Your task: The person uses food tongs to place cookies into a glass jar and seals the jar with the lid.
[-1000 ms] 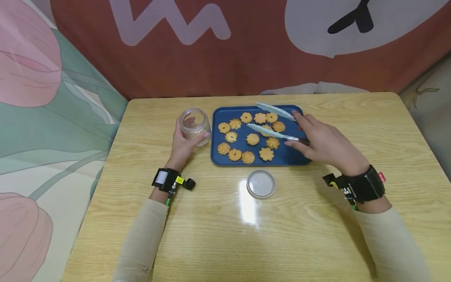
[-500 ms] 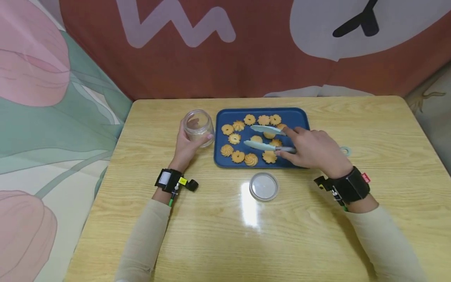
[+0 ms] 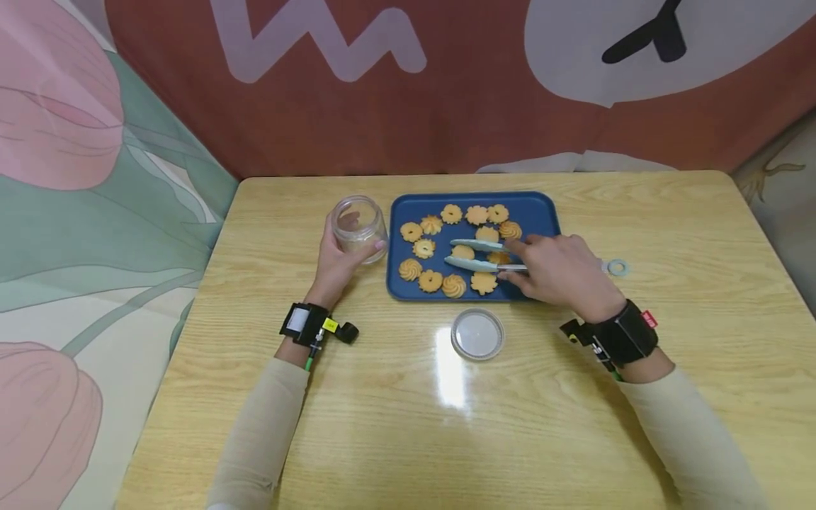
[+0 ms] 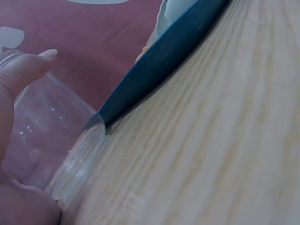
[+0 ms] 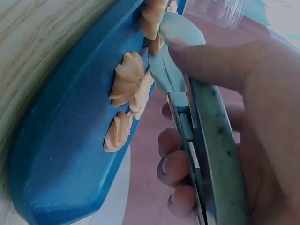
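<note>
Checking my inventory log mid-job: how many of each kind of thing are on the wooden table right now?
Orange swirl-shaped cookies: 14
Dark blue rectangular tray: 1
Clear glass jar: 1
Pale blue tongs: 1
Clear round lid: 1
Small pale ring: 1
Total: 19

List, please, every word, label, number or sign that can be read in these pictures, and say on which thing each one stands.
No text can be read.
Yellow tag on the left wrist strap: dark marks, too small to read.
Red tag on the right wrist strap: too small to read.
White panel on the left wrist strap: blank.
Glass jar, lid, blue tray, tongs: no label shows.
</note>
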